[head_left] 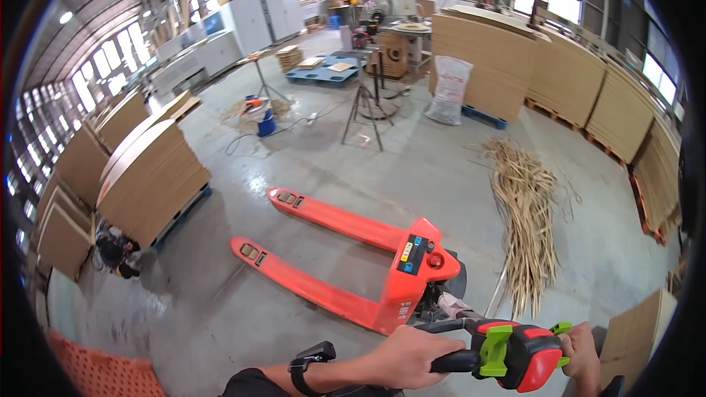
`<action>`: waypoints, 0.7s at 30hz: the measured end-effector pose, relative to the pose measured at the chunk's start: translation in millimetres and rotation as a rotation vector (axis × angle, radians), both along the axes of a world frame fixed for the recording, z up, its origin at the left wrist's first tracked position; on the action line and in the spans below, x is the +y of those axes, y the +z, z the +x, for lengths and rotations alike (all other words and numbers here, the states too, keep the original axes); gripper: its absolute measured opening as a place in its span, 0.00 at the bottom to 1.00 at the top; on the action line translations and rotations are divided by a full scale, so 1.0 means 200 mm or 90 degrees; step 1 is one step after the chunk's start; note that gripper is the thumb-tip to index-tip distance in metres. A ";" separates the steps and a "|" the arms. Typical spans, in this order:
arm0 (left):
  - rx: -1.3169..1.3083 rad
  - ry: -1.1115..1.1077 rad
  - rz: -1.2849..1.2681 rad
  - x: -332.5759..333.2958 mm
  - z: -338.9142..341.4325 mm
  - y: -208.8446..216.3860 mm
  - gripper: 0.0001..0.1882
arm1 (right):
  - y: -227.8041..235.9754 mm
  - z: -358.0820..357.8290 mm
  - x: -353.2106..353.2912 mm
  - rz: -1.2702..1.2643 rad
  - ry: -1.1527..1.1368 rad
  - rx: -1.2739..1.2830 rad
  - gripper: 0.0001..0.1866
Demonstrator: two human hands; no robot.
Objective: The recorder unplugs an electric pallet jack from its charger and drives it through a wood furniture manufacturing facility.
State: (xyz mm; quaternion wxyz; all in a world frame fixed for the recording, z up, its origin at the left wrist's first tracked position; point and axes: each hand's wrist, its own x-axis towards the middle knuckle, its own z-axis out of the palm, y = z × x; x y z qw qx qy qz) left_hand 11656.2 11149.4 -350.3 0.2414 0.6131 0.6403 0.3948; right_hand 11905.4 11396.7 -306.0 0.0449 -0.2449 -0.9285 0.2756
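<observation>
A red electric pallet jack [397, 279] stands on the grey floor ahead of me, its two forks reaching toward the left with no load on them. Its black and red control handle [523, 353], fitted with green levers, is tilted back toward me. Around the black grip on the handle's left side, my left hand [418, 356] is closed. My right hand [581, 349] wraps the handle's right side beside a green lever; part of its grip is hidden. A black device is strapped to my left wrist.
Board stacks [151, 180] rise at the left, near a crouching person [114, 250]. More board stacks [478, 59] line the right. A heap of wood strips [522, 220] lies right of the jack. Beyond are a metal stand [362, 121], blue bucket [266, 125], white sack [448, 92] and blue pallet [323, 73].
</observation>
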 end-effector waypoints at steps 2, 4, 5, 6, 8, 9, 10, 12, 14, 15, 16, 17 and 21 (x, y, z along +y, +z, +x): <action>0.014 0.026 0.012 0.12 -0.02 0.02 0.21 | 0.03 -0.09 0.16 -0.020 0.032 0.009 0.29; 0.016 0.066 0.041 0.24 -0.03 0.04 0.21 | 0.06 -0.17 0.35 -0.037 0.060 0.016 0.30; 0.018 0.088 0.068 0.30 -0.03 0.06 0.21 | 0.08 -0.21 0.44 -0.043 0.073 0.015 0.30; 0.018 0.103 0.069 0.36 -0.04 0.09 0.21 | 0.09 -0.23 0.52 -0.049 0.084 0.013 0.31; -0.016 0.113 0.021 0.51 -0.09 0.16 0.21 | 0.14 -0.32 0.69 -0.037 0.101 0.009 0.33; -0.015 0.130 0.020 0.58 -0.11 0.19 0.21 | 0.16 -0.37 0.77 -0.028 0.107 0.006 0.35; -0.014 0.161 0.041 0.63 -0.12 0.21 0.22 | 0.18 -0.41 0.83 -0.032 0.126 0.005 0.35; -0.017 0.212 0.084 0.76 -0.13 0.24 0.21 | 0.23 -0.51 0.98 -0.157 0.126 -0.008 0.38; -0.005 0.241 0.069 0.90 -0.14 0.27 0.21 | 0.26 -0.59 1.16 -0.140 0.161 -0.017 0.39; 0.003 0.253 0.050 0.96 -0.13 0.29 0.20 | 0.27 -0.62 1.24 -0.127 0.178 -0.025 0.39; 0.004 0.268 0.050 1.02 -0.14 0.30 0.20 | 0.26 -0.66 1.34 -0.128 0.193 -0.027 0.39; 0.006 0.285 0.063 1.09 -0.14 0.31 0.20 | 0.24 -0.70 1.43 -0.118 0.220 -0.003 0.39; -0.038 0.327 0.091 1.31 -0.25 0.29 0.19 | 0.21 -0.93 1.71 -0.110 0.258 -0.002 0.39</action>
